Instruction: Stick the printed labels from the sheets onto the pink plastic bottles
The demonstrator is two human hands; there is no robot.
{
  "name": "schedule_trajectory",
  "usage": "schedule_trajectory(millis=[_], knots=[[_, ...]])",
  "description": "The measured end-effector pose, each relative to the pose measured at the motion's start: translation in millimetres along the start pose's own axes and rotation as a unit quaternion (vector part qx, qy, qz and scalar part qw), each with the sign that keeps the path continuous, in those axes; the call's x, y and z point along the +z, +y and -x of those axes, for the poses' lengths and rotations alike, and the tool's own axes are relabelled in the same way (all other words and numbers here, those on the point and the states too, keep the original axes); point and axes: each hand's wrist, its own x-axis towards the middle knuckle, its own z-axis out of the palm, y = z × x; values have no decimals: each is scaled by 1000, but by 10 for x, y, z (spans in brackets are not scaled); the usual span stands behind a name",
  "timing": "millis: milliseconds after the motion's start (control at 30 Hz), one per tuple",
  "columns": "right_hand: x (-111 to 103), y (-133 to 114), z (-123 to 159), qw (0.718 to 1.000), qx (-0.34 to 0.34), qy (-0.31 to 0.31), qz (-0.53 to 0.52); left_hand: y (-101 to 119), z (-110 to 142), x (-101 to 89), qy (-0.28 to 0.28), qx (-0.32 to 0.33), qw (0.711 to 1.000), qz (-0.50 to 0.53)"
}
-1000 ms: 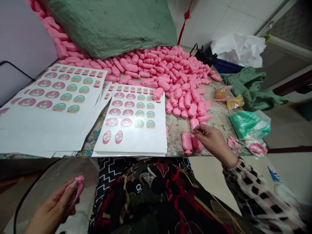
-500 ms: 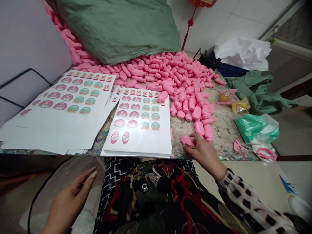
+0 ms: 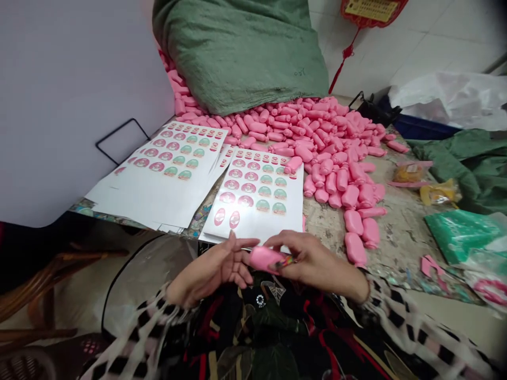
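Note:
My right hand [image 3: 317, 262] pinches a small pink plastic bottle [image 3: 261, 258] in front of the table edge, above my lap. A small multicoloured bit [image 3: 285, 261] shows between its thumb and the bottle; I cannot make out what it is. Beside the bottle's other end is my left hand [image 3: 216, 272], palm turned in and fingers spread; it looks open, and whether it touches the bottle is unclear. Just beyond the hands lies a stack of label sheets [image 3: 261, 227] with pink and green stickers. One loose pink bottle [image 3: 293, 165] rests on its upper right corner.
A big heap of pink bottles [image 3: 336, 137] covers the back of the table, beneath a green sack [image 3: 253, 58]. More label sheets [image 3: 158, 195] lie at left, beside a black wire frame [image 3: 122, 137]. Green and white plastic bags [image 3: 455, 232] and pink scraps [image 3: 433, 272] sit at right.
My right hand has lifted the pink bottle off the table edge and brought it left, toward me. My left hand has come up and right to meet it. The view has shifted left.

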Motion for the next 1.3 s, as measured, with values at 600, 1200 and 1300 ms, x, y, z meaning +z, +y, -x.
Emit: schedule_trajectory(millis=[600,1200,1300], knots=[[277,261,-806,961,17,101,255,-84,201,-237,106,112,986,56],[370,351,-845,985,29,162,47,-685,-65,-611,285,31,957,-32],[76,443,-722,972,31,232,-20,-812,-102,-733,330,64,940,55]])
